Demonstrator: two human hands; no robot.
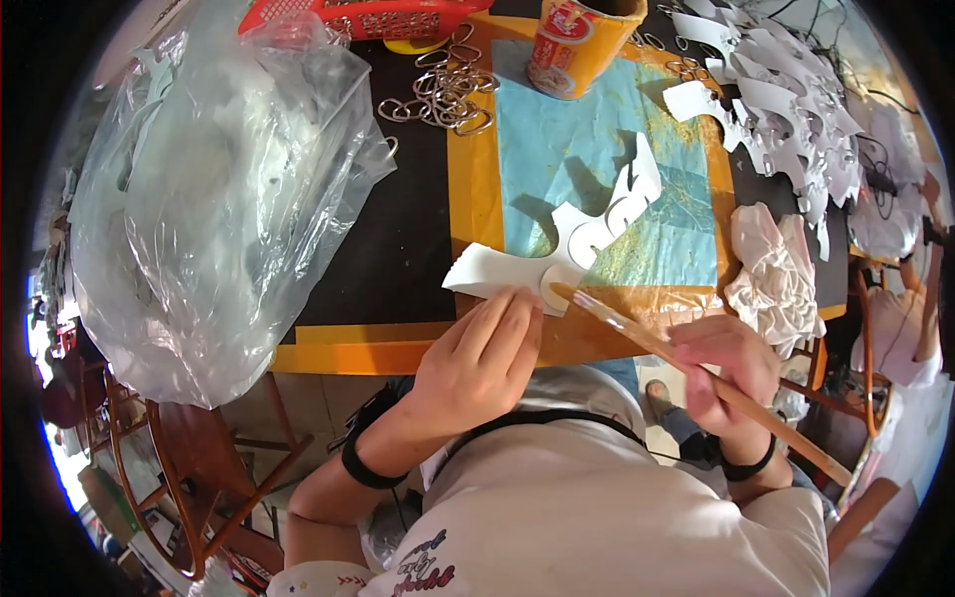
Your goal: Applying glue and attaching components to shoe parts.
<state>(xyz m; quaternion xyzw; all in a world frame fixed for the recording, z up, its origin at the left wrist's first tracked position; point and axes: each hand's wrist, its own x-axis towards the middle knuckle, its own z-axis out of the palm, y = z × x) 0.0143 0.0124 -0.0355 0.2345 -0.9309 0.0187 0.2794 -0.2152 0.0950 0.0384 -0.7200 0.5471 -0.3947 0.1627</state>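
A white cut-out piece (597, 239) with curved notches and slits lies slantwise at the table's near edge, partly over a blue sheet (667, 239). My left hand (480, 353) grips its near edge, fingers together; the thumb is hidden. My right hand (724, 376) is closed around the wooden handle of a brush (637, 336). The brush's tip touches, or nearly touches, the rounded near part of the white piece, just right of my left fingertips. Its long handle runs back past my right wrist.
A clear plastic bag (219, 199) bulges at the left. Metal rings (448, 90) lie beside a red basket (378, 18). An orange paper cup (577, 50) stands at the back. Several white cut-outs (786, 99) pile up on the right, above a crumpled cream cloth (766, 269).
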